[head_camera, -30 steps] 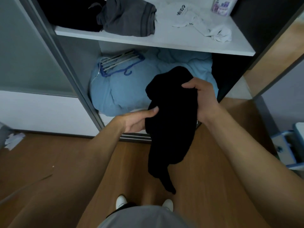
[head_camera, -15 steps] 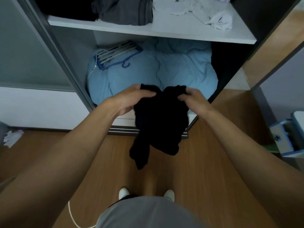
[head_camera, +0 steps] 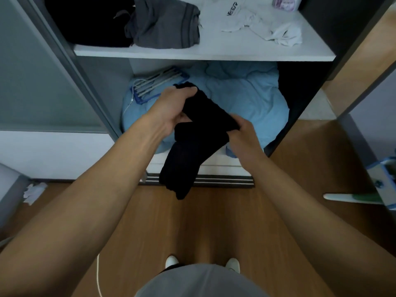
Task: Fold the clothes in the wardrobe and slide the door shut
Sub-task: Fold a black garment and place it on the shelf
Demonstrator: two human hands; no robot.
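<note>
White top (head_camera: 235, 16) on shelf (head_camera: 203, 53): dark print, unreadable. Black garment (head_camera: 192, 146) held before the open wardrobe (head_camera: 107, 82); left hand (head_camera: 173, 108) pinches upper end, right hand (head_camera: 242, 136) grips lower fold. Hands were level earlier; now diagonal, cloth doubled.

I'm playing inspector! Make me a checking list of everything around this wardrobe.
Surface: white shelf holds clothes; blue duvet fills the space below.
Job's things: black garment, partly folded, held in the air; grey garment roughly folded on the shelf; white garment crumpled there; sliding door open, at the left.
Clutter: blue hanger on the duvet; crumpled paper on the floor.
Hands: left hand grips the black garment's upper end; right hand pinches its fold.
Cables: white cord on the floor.
Surroundings: wooden floor.
</note>
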